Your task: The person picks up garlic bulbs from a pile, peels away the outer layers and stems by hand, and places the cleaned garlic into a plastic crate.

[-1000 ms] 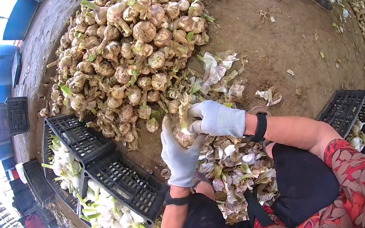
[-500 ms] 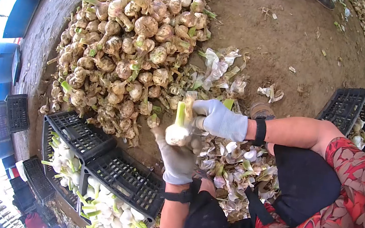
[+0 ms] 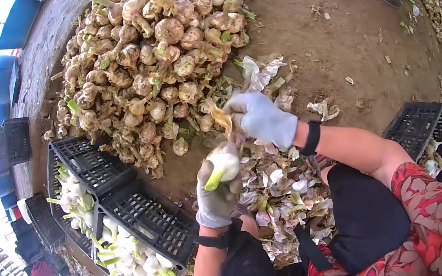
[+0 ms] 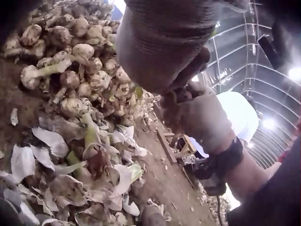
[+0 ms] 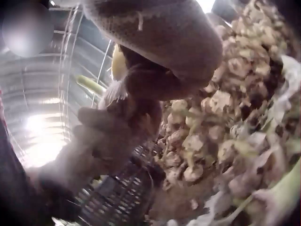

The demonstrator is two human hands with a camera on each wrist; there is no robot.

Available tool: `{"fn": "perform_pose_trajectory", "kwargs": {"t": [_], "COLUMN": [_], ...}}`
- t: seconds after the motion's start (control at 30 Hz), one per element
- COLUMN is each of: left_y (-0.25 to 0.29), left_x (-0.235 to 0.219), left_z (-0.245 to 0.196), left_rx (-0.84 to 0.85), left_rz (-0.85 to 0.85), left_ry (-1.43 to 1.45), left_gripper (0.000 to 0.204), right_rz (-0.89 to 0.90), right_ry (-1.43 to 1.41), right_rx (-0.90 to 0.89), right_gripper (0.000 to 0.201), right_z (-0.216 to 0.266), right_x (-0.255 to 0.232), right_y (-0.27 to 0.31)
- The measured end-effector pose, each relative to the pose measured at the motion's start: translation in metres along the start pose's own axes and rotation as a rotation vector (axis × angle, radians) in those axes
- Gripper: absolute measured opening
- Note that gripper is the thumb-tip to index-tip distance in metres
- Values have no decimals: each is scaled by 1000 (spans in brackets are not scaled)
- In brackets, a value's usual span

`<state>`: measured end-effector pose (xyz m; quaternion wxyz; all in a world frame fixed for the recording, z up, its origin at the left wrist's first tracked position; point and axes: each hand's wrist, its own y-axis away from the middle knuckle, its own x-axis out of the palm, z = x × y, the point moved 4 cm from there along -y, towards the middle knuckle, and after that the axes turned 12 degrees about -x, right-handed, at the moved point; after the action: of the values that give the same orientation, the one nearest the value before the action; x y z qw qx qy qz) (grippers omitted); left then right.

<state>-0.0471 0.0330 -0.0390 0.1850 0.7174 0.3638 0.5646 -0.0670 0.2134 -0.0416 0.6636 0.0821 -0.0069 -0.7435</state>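
My left hand (image 3: pixel 215 204), in a pale work glove, holds a garlic bulb (image 3: pixel 225 161) whose white skin shows and whose cut green stem points down toward my body. Just above it, my gloved right hand (image 3: pixel 264 119) pinches a strip of dry brown outer skin (image 3: pixel 219 117), which trails down to the bulb. In the right wrist view the stem (image 5: pixel 90 85) sticks out past the left hand's fingers. The left wrist view shows both gloves close together, with the bulb mostly hidden behind them.
A big heap of unpeeled garlic (image 3: pixel 147 58) lies ahead on the left. Black crates (image 3: pixel 149 220) at lower left hold white garlic with green stems (image 3: pixel 141 269). Loose peeled skins (image 3: pixel 280 198) cover the ground between the legs, and another crate (image 3: pixel 414 127) stands at right.
The bulb has turned from stem up to stem down in the left hand, its brown layer giving way to white. My right hand has moved up and away, drawing dry skin with it.
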Motion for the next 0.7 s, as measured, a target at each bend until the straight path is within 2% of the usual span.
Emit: {"fn": "perform_pose_trajectory", "kwargs": {"t": [0.07, 0.1, 0.17, 0.2, 0.27, 0.33, 0.37, 0.4, 0.43, 0.47, 0.57, 0.6, 0.63, 0.7], "left_y": [1, 1, 0, 4, 2, 3, 2, 2, 1, 0, 2, 0, -2, -3], "left_x": [1, 5, 3, 13, 2, 2, 7, 9, 7, 5, 10, 10, 9, 10], "left_z": [5, 5, 13, 14, 27, 27, 24, 21, 19, 16, 11, 10, 10, 8], "left_rx": [-16, -29, -65, -146, -210, -175, -148, -120, -146, -112, -56, -27, 1, 19], "left_rz": [-8, -15, -58, 116, 109, 53, 36, 18, 46, -12, -178, -188, -197, -220], "left_ry": [-39, -62, -57, -71, -81, -130, -100, -70, 51, 82, 182, 136, 89, 67], "left_gripper": [56, 55, 57, 58, 57, 60, 61, 62, 62, 61, 58, 57, 57, 52], "right_rz": [-11, -62, -33, -18, 185, 371, 400, 355, 324, 288, 476, 396, 350, 231], "right_ry": [194, 361, 425, 456, 645, 834, 702, 410, 113, -182, -255, -406, -376, -374], "right_rx": [-65, -252, -206, -184, -148, -72, 13, -2, 127, 255, 80, 129, 108, 54], "right_gripper": [21, 23, 22, 22, 28, 35, 45, 47, 45, 45, 32, 24, 21, 22], "right_z": [5, -1, -17, -19, -29, -49, -40, -47, -56, -49, -14, -15, -24, -8], "right_x": [-5, -3, -3, -4, -4, -3, -10, -16, -22, -28, -15, -9, -3, -2], "right_y": [-7, -12, -22, -27, -33, -36, -32, -33, -22, -12, 22, 29, 32, 34]}}
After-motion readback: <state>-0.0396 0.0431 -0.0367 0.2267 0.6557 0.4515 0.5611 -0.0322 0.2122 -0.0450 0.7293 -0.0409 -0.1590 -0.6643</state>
